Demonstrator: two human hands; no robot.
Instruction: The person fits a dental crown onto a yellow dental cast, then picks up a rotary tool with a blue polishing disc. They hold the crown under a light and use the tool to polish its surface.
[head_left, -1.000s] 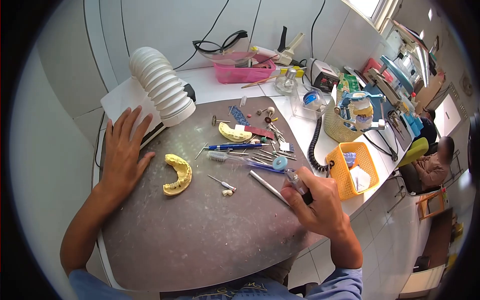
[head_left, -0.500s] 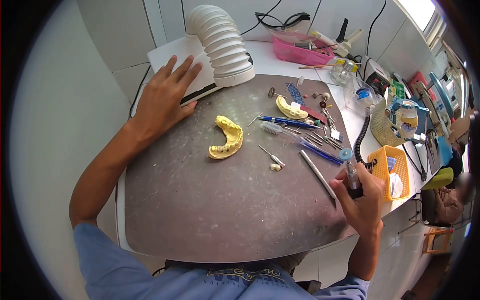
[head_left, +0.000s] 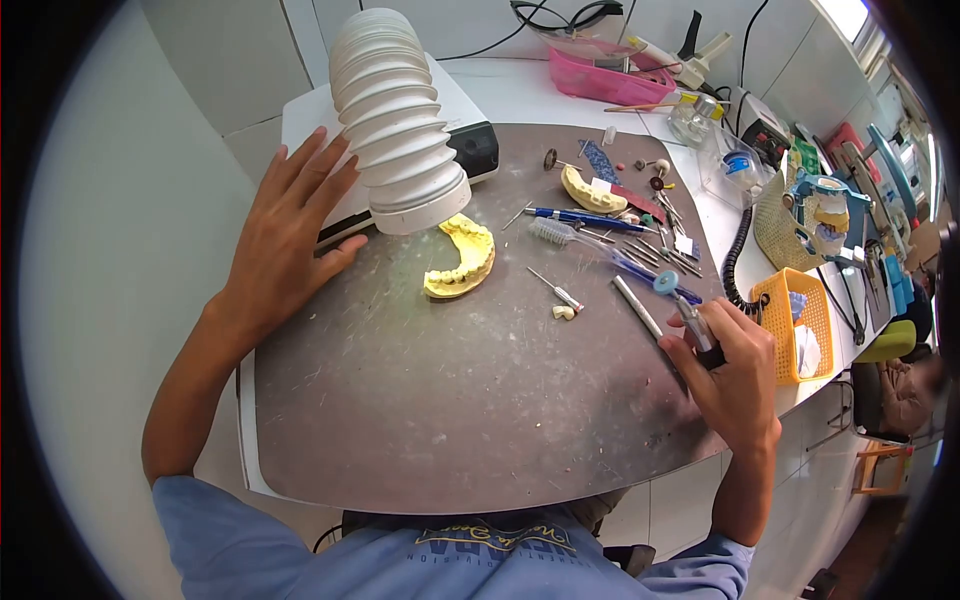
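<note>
My left hand (head_left: 285, 225) lies with spread fingers against the white suction unit (head_left: 305, 110), below its ribbed white hose (head_left: 390, 110). The hose mouth hangs over the upper end of a yellow dental arch model (head_left: 472, 272) and hides part of it. At the right, my right hand (head_left: 735, 375) is closed around a dental handpiece (head_left: 692, 322) tipped with a light-blue disc (head_left: 666, 283). Beside those fingers lies a silver rod (head_left: 637, 306). A small screwdriver-like tool (head_left: 556, 289) and a cream tooth-shaped piece (head_left: 564, 312) rest mid-table.
Blue pens (head_left: 590, 218), a brush (head_left: 550, 232), several burs and a second dental model (head_left: 592, 190) lie at the upper right. Further back is a pink basket (head_left: 610, 82). A yellow basket (head_left: 818, 330) and an articulator (head_left: 825, 215) stand along the right edge.
The suction unit has turned and its hose mouth has moved left and down, over the dental model. My left hand has shifted left and down with it. My right hand still holds the handpiece.
</note>
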